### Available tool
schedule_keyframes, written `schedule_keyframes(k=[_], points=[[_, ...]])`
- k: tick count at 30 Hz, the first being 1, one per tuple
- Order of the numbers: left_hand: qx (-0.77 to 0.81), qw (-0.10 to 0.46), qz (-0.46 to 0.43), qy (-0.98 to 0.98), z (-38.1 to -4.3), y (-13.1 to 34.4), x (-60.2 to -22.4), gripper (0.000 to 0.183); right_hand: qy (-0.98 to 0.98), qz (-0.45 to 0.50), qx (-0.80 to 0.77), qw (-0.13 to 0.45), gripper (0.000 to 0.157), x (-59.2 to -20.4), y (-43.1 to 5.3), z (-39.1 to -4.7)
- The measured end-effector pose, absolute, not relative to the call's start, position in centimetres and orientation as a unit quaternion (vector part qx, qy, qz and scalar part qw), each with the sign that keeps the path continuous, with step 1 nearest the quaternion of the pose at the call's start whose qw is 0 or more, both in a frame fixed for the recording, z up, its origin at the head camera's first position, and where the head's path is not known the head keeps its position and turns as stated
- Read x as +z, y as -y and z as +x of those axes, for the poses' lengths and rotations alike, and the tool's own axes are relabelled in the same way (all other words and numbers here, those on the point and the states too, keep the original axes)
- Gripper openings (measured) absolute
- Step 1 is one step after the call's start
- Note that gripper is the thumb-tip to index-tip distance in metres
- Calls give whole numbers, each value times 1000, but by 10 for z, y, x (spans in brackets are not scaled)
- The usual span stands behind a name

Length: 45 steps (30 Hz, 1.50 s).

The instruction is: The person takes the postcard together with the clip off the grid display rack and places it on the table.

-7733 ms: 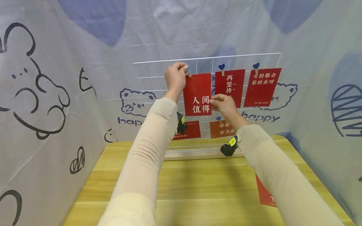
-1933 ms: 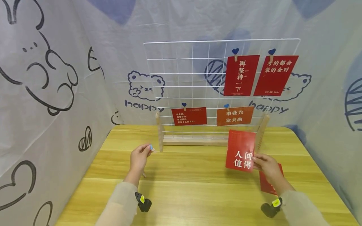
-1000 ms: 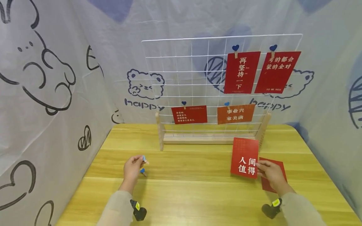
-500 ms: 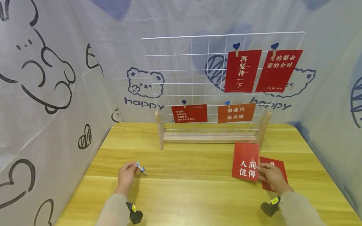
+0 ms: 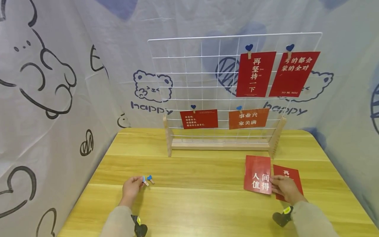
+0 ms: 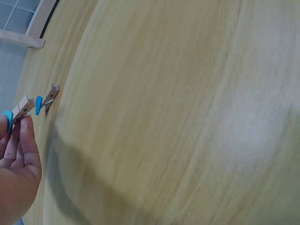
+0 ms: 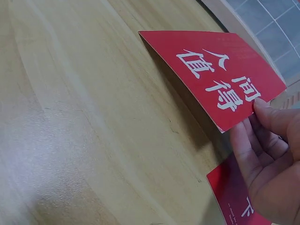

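My left hand (image 5: 131, 191) pinches a small wooden clothespin (image 6: 22, 108) with a light blue heart, low over the left of the table. Just right of it, a second clothespin (image 5: 150, 179) with a darker blue heart lies on the wood. At the right, thumb and fingers of my right hand (image 5: 285, 189) pinch the right edge of a red card (image 5: 257, 169) with large white characters. The right wrist view shows this card (image 7: 206, 70) tilted, its near edge raised over its shadow. Another red card (image 5: 293, 174) lies partly hidden beneath that hand.
A white wire grid rack (image 5: 189, 71) on a wooden base (image 5: 219, 145) stands at the table's back. Clipped to it are two upright red cards (image 5: 256, 74) at upper right, and lower down a wide red card (image 5: 207, 120) and an orange card (image 5: 248, 123).
The red card, earlier at the grid's upper row, has come off and down to the table's right. My left hand has carried the clothespin down and left, beside the lying one.
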State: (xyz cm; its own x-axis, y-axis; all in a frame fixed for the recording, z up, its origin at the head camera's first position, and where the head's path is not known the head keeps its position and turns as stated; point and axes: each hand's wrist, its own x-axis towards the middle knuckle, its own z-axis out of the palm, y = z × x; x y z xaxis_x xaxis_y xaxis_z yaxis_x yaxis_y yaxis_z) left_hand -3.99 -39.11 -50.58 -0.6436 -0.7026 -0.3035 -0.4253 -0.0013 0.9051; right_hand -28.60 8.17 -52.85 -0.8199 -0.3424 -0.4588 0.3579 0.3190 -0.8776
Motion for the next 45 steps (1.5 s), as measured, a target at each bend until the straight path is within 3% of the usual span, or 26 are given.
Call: schedule_keyframes(k=[11,21,45], points=[[-570,86,407,709,-40,395,-512,29,-769,16,-575,279,43,-531,-83,-286],[-594,102,416,681,-43,396,-517,24,-801,37,-537,261,39,-532,-80,-285],[-509,79,438,737,-44,393,-517,17,-838,38,-489,239,32,-523,-68,-282]])
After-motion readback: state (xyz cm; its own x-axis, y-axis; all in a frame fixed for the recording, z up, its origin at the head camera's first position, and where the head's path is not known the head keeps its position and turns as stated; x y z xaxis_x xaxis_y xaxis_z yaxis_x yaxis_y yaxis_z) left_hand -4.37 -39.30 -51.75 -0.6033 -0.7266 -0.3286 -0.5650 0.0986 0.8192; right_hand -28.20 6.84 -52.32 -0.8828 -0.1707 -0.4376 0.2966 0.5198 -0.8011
